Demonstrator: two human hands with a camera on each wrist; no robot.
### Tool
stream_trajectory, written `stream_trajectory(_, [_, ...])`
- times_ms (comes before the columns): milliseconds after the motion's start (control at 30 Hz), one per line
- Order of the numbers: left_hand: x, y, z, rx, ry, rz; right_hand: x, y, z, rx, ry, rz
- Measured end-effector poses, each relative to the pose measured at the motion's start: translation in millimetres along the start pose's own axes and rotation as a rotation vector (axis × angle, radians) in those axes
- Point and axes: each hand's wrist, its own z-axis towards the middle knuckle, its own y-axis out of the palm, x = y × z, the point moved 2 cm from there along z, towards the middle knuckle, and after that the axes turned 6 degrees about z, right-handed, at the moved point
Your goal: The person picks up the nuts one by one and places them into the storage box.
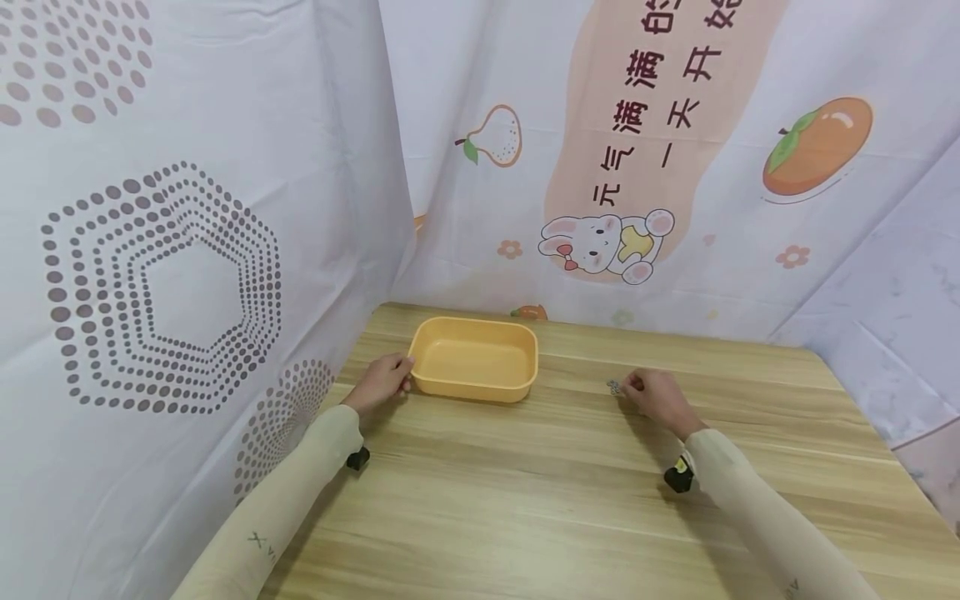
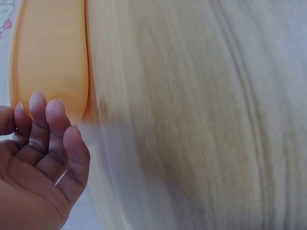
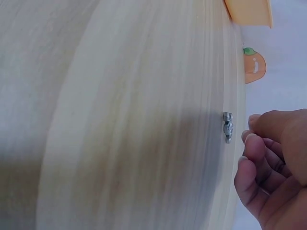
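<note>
My left hand is at the left end of a yellow plastic basin, gripping its rim between thumb and fingers. Bent fingers lie against the basin's outer end wall in the left wrist view. Several small silver metal pieces lie in a little cluster on the table. Just right of them is my right hand, fingers loosely bent, thumb and index tips close together. The right wrist view shows the metal cluster a short gap from those fingertips, with nothing visible between them.
The wood-grain table meets a printed white curtain along its back edge. Another patterned curtain hangs close along the left side, beside my left arm. Dark wrist devices sit under both sleeves.
</note>
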Motion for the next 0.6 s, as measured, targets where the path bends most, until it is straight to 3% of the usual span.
stream_trajectory(233, [-1.5, 0.1, 1.5, -0.01, -0.004, -0.02, -6.4, -0.4, 2.3, -0.018, 0.008, 0.012])
stream_trajectory(600, [-1.8, -0.3, 1.1, -0.012, -0.016, -0.034, -18.2, 4.2, 7.9, 0.029, -0.038, -0.049])
